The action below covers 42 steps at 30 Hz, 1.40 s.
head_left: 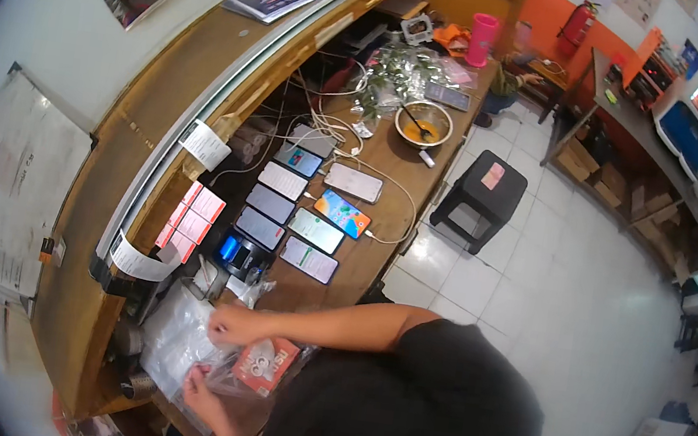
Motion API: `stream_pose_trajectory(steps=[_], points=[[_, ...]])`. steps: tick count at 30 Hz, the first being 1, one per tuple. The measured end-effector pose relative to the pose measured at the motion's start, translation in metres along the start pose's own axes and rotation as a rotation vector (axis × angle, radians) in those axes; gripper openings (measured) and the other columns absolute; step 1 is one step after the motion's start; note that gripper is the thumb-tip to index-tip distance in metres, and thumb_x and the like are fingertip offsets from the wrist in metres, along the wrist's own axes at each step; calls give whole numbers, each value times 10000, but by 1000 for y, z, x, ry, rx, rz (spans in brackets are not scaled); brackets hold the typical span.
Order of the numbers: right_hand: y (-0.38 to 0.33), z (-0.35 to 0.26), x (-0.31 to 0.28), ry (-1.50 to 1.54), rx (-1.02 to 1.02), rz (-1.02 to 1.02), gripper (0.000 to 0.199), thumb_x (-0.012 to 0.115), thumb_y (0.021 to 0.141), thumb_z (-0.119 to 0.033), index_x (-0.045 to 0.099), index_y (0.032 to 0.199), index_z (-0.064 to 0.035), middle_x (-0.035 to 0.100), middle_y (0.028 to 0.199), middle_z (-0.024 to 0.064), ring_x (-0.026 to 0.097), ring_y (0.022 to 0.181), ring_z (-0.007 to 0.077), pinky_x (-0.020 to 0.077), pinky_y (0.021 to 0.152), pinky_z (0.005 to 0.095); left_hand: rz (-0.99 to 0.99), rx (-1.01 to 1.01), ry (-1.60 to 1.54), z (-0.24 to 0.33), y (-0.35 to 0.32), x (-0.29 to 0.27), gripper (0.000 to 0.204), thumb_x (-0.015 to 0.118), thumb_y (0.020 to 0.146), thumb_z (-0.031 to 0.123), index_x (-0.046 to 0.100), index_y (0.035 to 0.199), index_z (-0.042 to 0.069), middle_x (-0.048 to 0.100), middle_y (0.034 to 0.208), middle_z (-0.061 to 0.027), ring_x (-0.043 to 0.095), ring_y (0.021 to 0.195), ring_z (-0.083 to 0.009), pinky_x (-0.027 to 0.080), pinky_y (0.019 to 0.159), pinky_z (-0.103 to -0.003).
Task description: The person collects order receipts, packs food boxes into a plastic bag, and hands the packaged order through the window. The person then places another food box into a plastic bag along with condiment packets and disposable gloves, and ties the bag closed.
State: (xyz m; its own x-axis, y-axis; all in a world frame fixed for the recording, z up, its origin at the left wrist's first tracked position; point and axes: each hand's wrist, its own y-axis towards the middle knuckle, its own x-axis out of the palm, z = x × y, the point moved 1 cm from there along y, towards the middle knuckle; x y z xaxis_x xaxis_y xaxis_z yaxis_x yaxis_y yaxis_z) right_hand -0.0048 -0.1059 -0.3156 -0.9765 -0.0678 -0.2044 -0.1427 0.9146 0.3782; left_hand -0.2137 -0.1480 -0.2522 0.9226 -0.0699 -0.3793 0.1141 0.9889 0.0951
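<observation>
Head view: my right hand pinches the clear plastic bag on the desk, left hand grips its lower edge. Red packet lies just right of both hands, phones farther up.

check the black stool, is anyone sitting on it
No, the black stool on the tiled floor holds only a small pink card-like thing, with nobody on it.

Colours only, fyi: your shirt blk. Packet by your right hand red-orange w/ white print; plastic bags clear/whitish. Counter brown wood. Cup pink. Stool blk w/ pink patch. Bowl has orange-yellow contents. Floor tiles white. Extinguisher red.
</observation>
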Motion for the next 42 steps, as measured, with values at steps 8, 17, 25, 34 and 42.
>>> stream_pose_trajectory(steps=[8,17,25,34,42], points=[[2,-39,-5,235,105,163,208,667,780,-214,594,871,-43,635,805,98,609,760,216,472,671,372,117,-64,-189,8,7,-8,273,563,986,196,648,1089,-42,652,914,-78,588,852,-137,471,776,-289],[-60,-1,-33,121,50,291,431,793,694,-213,573,1036,-71,608,1086,136,575,1035,273,452,879,393,135,27,232,-59,-22,-53,523,713,875,229,529,1299,-14,510,1342,-162,540,1133,-272,440,952,-386],[-42,33,0,-167,-20,-88,1435,935,442,-374,52,1549,-145,333,1518,189,298,1414,347,130,1153,485,-293,297,158,-106,18,27,385,740,771,73,609,1123,-9,555,1234,-170,545,1086,-231,445,938,-352],[-44,34,55,-455,249,-217,259,711,624,-186,664,827,-31,685,809,177,668,766,347,510,717,464,38,128,-250,-109,-11,50,369,663,771,-32,497,1095,30,576,992,-81,569,894,-173,484,811,-298],[-32,8,67,-444,242,19,186,653,666,-119,657,849,-85,659,900,152,627,904,386,478,801,501,-469,230,-37,-103,-18,89,700,711,838,162,344,1423,43,490,1342,-129,510,1189,-253,436,986,-380]])
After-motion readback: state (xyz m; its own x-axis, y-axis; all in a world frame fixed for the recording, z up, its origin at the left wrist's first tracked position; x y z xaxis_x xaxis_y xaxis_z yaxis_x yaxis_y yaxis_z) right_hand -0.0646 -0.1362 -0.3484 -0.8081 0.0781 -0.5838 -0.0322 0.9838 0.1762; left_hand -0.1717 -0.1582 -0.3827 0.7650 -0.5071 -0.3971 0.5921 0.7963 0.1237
